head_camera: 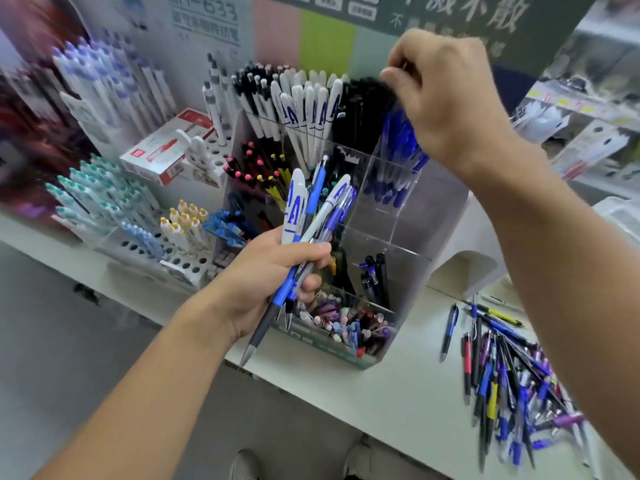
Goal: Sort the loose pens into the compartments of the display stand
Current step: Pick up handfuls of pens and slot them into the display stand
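Gripping a bundle of pens [313, 216] in your left hand [266, 271], you are reaching your right hand [446, 95] over the acrylic display stand [408, 216], fingers pinching something at its far compartments. Pens are light, stiff, slippery; pinch mid-barrel. More are lying loose on the table [398, 393], right.

Hands [273, 271]: two
Display stand [408, 216]: one
Red-and-white box [166, 150]: one
Pens held in left hand: about five
Loose pens [502, 386] on surface: too many to count
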